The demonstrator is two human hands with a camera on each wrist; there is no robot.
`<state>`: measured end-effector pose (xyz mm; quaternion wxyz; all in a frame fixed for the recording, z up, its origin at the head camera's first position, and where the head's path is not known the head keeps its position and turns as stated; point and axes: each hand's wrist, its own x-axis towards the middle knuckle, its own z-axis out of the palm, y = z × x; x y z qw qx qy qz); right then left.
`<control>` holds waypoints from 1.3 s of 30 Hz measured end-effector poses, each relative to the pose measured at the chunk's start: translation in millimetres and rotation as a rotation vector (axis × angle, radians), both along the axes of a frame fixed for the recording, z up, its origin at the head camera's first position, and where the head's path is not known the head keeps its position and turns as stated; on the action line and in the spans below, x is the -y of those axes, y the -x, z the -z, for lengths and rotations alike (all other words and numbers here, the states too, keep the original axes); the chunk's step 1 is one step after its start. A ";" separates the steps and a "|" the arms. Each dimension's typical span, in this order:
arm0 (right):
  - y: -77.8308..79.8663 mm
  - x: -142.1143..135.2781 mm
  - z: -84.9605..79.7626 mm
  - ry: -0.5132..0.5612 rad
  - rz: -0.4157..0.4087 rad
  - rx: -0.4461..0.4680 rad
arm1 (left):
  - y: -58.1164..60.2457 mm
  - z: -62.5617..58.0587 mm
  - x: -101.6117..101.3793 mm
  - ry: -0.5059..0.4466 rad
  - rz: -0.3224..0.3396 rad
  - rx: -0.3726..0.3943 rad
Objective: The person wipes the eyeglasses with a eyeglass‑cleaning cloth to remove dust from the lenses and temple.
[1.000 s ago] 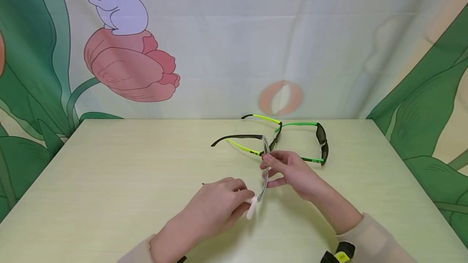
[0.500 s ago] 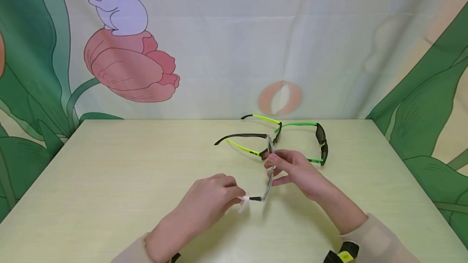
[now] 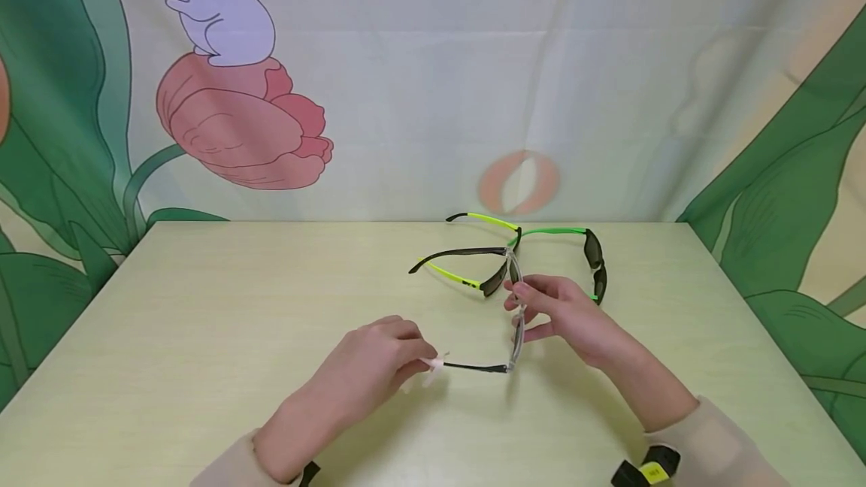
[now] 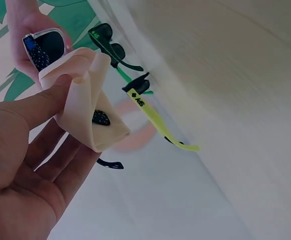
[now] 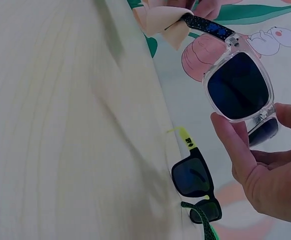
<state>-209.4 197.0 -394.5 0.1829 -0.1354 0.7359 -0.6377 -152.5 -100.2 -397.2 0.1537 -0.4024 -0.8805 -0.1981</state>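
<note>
Sunglasses with a clear frame, dark lenses (image 5: 238,85) and black speckled temples are up off the table, both temples spread. My right hand (image 3: 568,314) grips them at the front frame, thumb and fingers near the bridge. A thin pale peach cloth (image 4: 83,112) is folded round the end of the nearer temple (image 3: 476,367). My left hand (image 3: 379,359) pinches cloth and temple end together, thumb on one side and fingers on the other. The dark temple tip (image 4: 101,118) pokes out past a fold. The farther temple (image 3: 460,252) points left, untouched.
Behind the held pair, sunglasses with yellow temples (image 3: 452,274) rest on the wooden table (image 3: 203,307). Right of them lie sunglasses with green temples (image 3: 558,231), partly hidden by my right hand. A printed curtain (image 3: 406,96) hangs along the table's back edge.
My left hand and the cloth have slid leftward along the nearer temple, baring more of it. My right hand has shifted right with the clear-framed sunglasses. The other two pairs stay put.
</note>
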 end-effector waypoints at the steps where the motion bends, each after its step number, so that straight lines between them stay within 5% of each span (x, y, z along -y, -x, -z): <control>1: 0.2 -0.6 0.3 -0.002 0.000 0.000 | 0.5 0.5 0.8 -0.003 0.002 0.003; 12: -1.9 6.7 2.5 0.002 0.030 0.040 | -0.4 0.7 0.1 0.028 -0.031 0.002; 24: -6.0 25.1 -0.2 -0.009 0.045 0.041 | -16.1 -1.7 -24.2 0.090 -0.037 -0.052; 39: -5.7 26.8 -1.0 -0.007 0.065 0.023 | -13.2 -0.6 -28.2 0.020 -0.021 -0.038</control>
